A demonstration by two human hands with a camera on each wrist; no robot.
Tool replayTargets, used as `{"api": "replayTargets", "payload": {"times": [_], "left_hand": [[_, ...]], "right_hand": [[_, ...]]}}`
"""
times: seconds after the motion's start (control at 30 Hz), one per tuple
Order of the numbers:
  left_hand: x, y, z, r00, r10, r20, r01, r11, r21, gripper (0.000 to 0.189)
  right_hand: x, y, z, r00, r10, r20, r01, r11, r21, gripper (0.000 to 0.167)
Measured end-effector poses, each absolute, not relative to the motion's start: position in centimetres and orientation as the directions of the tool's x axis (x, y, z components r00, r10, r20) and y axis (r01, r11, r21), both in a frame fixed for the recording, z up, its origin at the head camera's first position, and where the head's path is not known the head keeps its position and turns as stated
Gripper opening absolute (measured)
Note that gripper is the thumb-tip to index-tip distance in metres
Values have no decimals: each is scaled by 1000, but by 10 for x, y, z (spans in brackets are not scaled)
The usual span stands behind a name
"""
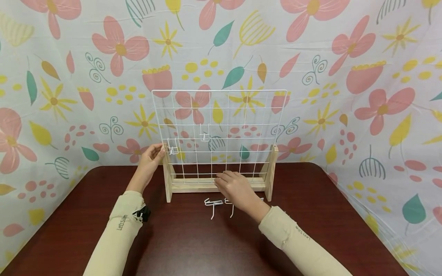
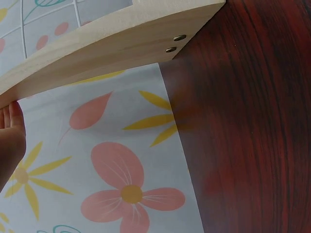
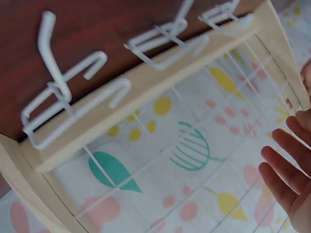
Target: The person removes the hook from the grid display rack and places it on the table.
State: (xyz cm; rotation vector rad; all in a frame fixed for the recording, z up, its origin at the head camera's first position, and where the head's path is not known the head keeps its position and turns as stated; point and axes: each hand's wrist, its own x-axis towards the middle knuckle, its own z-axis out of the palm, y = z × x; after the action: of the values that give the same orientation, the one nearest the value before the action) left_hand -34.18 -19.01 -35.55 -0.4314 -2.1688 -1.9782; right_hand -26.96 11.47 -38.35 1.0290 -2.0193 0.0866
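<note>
A white wire grid panel (image 1: 219, 138) stands upright in a light wooden stand (image 1: 218, 188). My left hand (image 1: 149, 165) grips the top of the stand's left upright, beside the grid's edge; its fingers touch the wood (image 2: 92, 58) in the left wrist view. Two white wire hooks hang on the grid, one hook (image 1: 172, 150) at the left edge and another hook (image 1: 205, 137) higher, nearer the middle. In front of the lower grid, my right hand (image 1: 236, 189) hovers with loosely bent fingers, holding nothing. Below it, white hooks (image 1: 214, 202) lie on the table, one partly hidden behind it.
The dark red-brown table (image 1: 193, 245) extends in front of the stand and to both sides. A flower-printed cloth (image 1: 221, 46) hangs behind and around the table. Three loose hooks line up along the stand's base bar (image 3: 160, 77) in the right wrist view.
</note>
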Motion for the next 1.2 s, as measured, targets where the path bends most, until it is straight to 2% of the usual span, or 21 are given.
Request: {"api": "replayTargets", "payload": {"times": [0.43, 0.9, 1.2], "left_hand": [[-343, -188, -356, -935, 91, 342, 348, 61, 935, 41], [-345, -190, -358, -935, 84, 344, 350, 80, 933, 43], [-343, -190, -358, -937, 88, 338, 346, 99, 933, 45]], "right_hand": [[-282, 119, -358, -268, -518, 813, -692, 690, 212, 17], [-289, 111, -328, -282, -423, 861, -714, 692, 106, 15], [-291, 99, -315, -298, -316, 901, -720, 694, 6, 23]]}}
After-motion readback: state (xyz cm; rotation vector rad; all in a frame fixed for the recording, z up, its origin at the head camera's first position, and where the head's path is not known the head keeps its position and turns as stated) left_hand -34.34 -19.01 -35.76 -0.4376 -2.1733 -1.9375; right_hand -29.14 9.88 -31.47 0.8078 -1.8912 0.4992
